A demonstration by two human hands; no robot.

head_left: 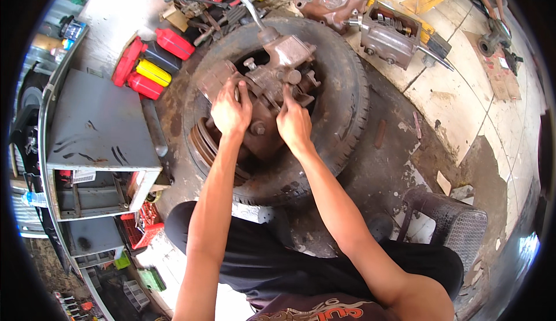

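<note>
A brown, greasy gearbox (260,129) rests in the middle of a worn tyre (347,98). On its far end sits a shift-lever housing (289,52) with a long metal lever (240,0) rising from it. My left hand (233,111) lies on the left part of the casing, fingers stretched and apart. Beside it, my right hand (295,125) touches the casing near a round knob, index finger forward and the others curled in. What its fingertips pinch, if anything, is hidden. A grooved pulley (204,146) shows at the casing's near left.
Another opened gearbox (388,37) and a bell-shaped housing (333,0) lie at the far right. Red, black and yellow bottles (153,69) stand left, near a grey metal cabinet (101,124). A dark plastic stool (457,219) is at my right. Another person's arms (486,0) reach in at far right.
</note>
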